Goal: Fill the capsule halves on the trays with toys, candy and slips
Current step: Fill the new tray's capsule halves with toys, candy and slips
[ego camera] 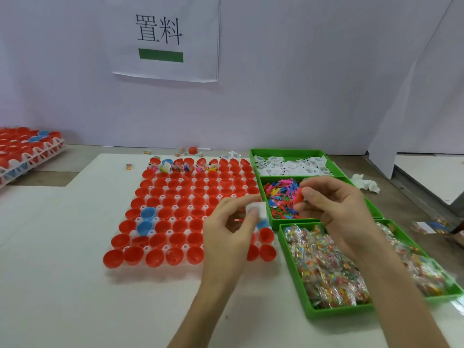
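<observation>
A white tray (pixel 164 247) holds rows of red capsule halves (pixel 179 204) with a few blue ones (pixel 147 213); the far row (pixel 184 165) has toys and slips in it. My left hand (pixel 232 229) hovers over the tray's near right corner and pinches a white paper slip (pixel 256 209). My right hand (pixel 334 209) is above the green bin of small coloured plastic toys (pixel 281 199) and pinches a red toy (pixel 298 195). Beyond it is a green bin of white slips (pixel 288 165); nearer me are two green bins of wrapped candy (pixel 324 267).
A second stack of trays with red and blue halves (pixel 25 149) sits at the far left. Loose candies and a red half (pixel 192 150) lie by the white wall. A crumpled tissue (pixel 365 183) lies right of the bins. A paper sign (pixel 165 38) hangs on the wall.
</observation>
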`<state>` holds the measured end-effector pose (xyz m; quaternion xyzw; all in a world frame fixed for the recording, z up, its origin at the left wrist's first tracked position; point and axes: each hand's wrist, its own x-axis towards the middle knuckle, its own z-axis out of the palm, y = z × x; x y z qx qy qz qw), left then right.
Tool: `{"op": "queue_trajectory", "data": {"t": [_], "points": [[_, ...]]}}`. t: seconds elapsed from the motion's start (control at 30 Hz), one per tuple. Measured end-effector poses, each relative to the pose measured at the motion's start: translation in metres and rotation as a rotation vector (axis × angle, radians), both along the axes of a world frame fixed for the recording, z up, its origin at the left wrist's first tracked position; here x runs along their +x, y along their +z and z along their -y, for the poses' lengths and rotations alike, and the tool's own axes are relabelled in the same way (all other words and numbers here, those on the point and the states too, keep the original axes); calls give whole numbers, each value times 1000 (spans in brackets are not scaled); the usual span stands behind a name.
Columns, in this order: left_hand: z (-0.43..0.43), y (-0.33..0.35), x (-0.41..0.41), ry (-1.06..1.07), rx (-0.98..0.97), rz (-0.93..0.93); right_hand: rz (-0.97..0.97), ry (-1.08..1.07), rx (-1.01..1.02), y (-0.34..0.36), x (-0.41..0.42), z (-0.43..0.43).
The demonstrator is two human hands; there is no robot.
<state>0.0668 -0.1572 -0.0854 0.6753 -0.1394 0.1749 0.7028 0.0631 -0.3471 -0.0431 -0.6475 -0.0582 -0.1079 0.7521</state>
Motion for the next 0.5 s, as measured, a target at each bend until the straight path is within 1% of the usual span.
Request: {"op": "queue_trajectory", "data": {"t": [0.07, 0.13, 0.33, 0.5], "points": [[-2, -1, 1, -19, -69, -56, 2, 84, 2, -1, -1, -9], [-2, -1, 1, -42, -117, -94, 13, 106, -53, -4, -2, -19], [-2, 0, 0, -136, -186, -122, 65, -13, -197, -17, -1, -39], [-2, 0, 0, -222, -242, -125, 84, -49, -218, -16, -3, -41]]}}
